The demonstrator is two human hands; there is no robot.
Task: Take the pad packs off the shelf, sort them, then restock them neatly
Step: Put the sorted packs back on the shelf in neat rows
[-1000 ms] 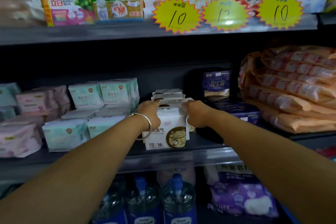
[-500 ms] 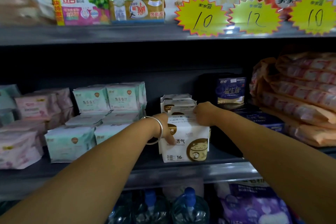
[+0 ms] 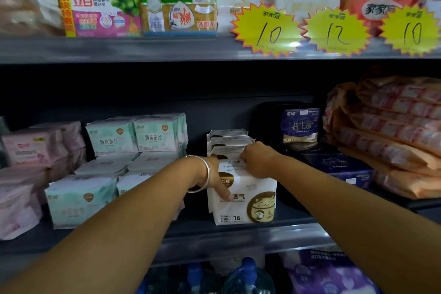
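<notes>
A white pad pack point(image 3: 248, 200) with a gold cat print stands upright at the front of the middle shelf point(image 3: 214, 238). My left hand point(image 3: 216, 174), a silver bangle on its wrist, grips the pack's left edge with the thumb laid down across the front. My right hand point(image 3: 257, 160) curls over the pack's top right corner. More white packs point(image 3: 226, 138) stand in a row right behind it. Mint green packs point(image 3: 112, 136) are stacked to the left, dark blue packs point(image 3: 300, 126) to the right.
Pink packs point(image 3: 31, 145) lie at the far left and orange packs point(image 3: 393, 131) are piled at the far right. The upper shelf carries soap boxes point(image 3: 100, 12) and yellow price tags point(image 3: 267, 28). Water bottles point(image 3: 245, 277) stand below.
My left hand has slid from the pack's top down to its left edge, thumb now across the front. My right hand stays on top. The pack remains at the shelf front.
</notes>
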